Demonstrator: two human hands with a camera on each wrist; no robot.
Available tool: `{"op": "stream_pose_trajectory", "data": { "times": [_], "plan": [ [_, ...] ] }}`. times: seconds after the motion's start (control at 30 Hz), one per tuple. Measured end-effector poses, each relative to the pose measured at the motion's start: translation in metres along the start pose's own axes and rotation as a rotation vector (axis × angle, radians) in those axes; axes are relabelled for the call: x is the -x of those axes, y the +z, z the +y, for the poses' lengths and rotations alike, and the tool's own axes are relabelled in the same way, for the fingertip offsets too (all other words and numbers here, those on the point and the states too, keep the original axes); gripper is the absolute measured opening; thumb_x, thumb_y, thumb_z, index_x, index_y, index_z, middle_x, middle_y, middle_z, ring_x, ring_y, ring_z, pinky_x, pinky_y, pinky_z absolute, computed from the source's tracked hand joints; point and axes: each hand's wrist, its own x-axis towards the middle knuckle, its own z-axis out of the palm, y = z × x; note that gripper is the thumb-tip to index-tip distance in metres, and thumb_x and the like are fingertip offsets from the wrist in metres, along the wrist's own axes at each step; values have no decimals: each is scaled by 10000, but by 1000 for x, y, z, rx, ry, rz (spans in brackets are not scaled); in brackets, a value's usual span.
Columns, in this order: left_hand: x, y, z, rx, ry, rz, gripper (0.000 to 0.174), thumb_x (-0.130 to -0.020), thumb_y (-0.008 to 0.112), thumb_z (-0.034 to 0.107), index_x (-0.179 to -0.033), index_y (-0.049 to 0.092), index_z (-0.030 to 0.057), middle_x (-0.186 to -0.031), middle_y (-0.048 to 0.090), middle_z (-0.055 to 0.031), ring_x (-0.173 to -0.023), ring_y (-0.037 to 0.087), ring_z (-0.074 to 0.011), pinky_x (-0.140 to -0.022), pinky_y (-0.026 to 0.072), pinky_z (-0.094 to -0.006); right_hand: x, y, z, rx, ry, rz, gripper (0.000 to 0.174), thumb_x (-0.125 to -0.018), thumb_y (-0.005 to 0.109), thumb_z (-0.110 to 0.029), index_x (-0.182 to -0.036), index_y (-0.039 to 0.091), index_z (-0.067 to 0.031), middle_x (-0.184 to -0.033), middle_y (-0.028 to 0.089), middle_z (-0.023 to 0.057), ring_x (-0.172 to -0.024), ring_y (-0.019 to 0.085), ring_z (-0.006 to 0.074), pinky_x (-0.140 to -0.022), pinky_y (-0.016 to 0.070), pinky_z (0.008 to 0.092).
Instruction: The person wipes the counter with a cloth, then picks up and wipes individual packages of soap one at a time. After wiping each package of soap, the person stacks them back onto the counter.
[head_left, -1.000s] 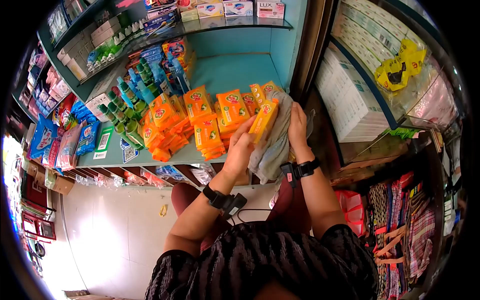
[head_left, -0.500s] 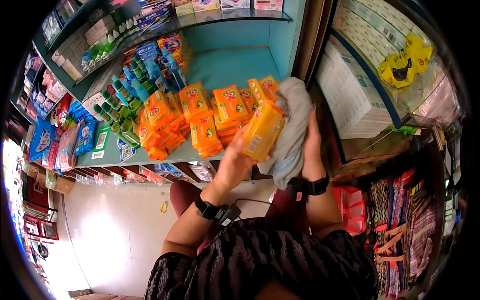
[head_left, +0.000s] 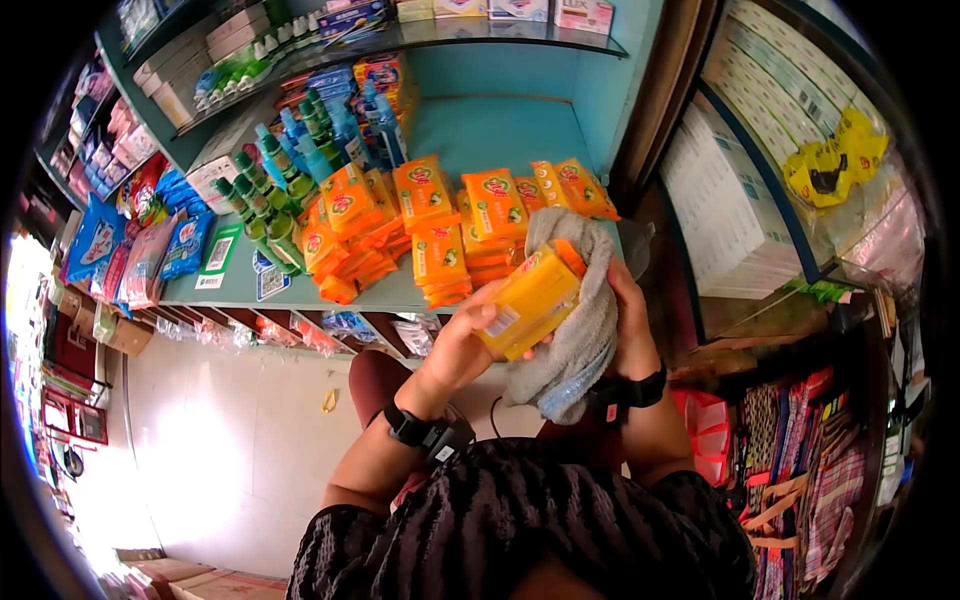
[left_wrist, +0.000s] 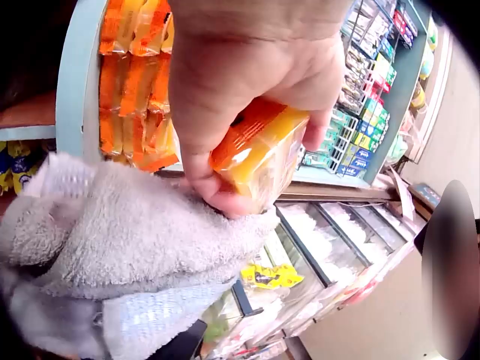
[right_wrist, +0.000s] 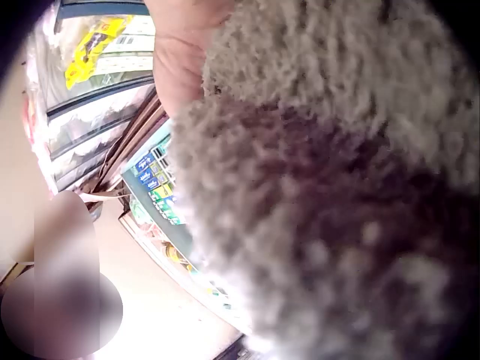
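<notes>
My left hand (head_left: 457, 348) grips a yellow-and-orange wrapped bar of soap (head_left: 527, 308) by its lower left end, with the thumb on top near the barcode. In the left wrist view, the fingers curl round the soap's clear-wrapped end (left_wrist: 262, 154). A crumpled grey towel (head_left: 590, 325) lies against the soap's right side, held by my right hand (head_left: 632, 325) from the right. The right hand's fingertips are hidden behind the towel. Thick grey pile (right_wrist: 322, 187) fills most of the right wrist view.
Stacked orange soap packs (head_left: 440, 255) line the counter ahead, beside green spray bottles (head_left: 265, 225) on the left. A glass shelf (head_left: 500, 35) carries soap boxes above. A glass case with white boxes (head_left: 725, 215) stands at the right. Folded checked cloth (head_left: 830, 465) is at lower right.
The soap and towel have come back from the counter toward my body. The soap has turned so its broad, barcoded face shows. The view has also shifted slightly.
</notes>
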Motion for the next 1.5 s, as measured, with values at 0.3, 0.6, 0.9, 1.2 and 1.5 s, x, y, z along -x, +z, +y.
{"op": "stream_pose_trajectory", "data": {
  "times": [0.3,0.6,0.9,1.2,1.5],
  "plan": [
    [5,0,1,283,7,-16,723,-855,554,502,-1368,385,21,-1199,564,-233,-920,637,-355,-659,527,-358,9,13,11,-87,210,-190,778,-908,376,-658,-1312,431,5,-894,652,164,-733,643,259,-691,520,375],
    [3,5,16,-625,329,418,325,-1011,456,270,-1233,444,33,-1017,547,-29,-941,505,-95,-824,427,-232,4,6,16,10,-82,-38,610,-974,397,-495,-1368,395,-29,-1328,491,122,-1175,522,225,-976,439,352],
    [-5,23,17,-410,301,572,506,-1034,305,411,-1283,468,2,-1136,566,-87,-1045,507,-124,-925,395,-251,-4,3,55,358,-291,-370,767,-925,570,-444,-1447,232,6,-1398,402,100,-1249,415,190,-1038,338,334],
    [2,14,18,-1037,570,608,350,-1002,427,177,-1283,471,-27,-1158,529,-218,-1096,521,-304,-953,384,-335,-1,21,51,337,-285,-347,942,-804,742,-414,-1450,175,-25,-1339,394,87,-1203,419,181,-1011,359,328],
    [14,11,14,-953,545,340,561,-977,462,370,-1353,391,-41,-1187,496,-197,-1123,506,-320,-981,370,-353,-5,17,59,500,-433,-199,539,-938,578,-180,-1382,335,4,-1293,472,95,-1167,464,182,-1001,371,321]
  ]
}}
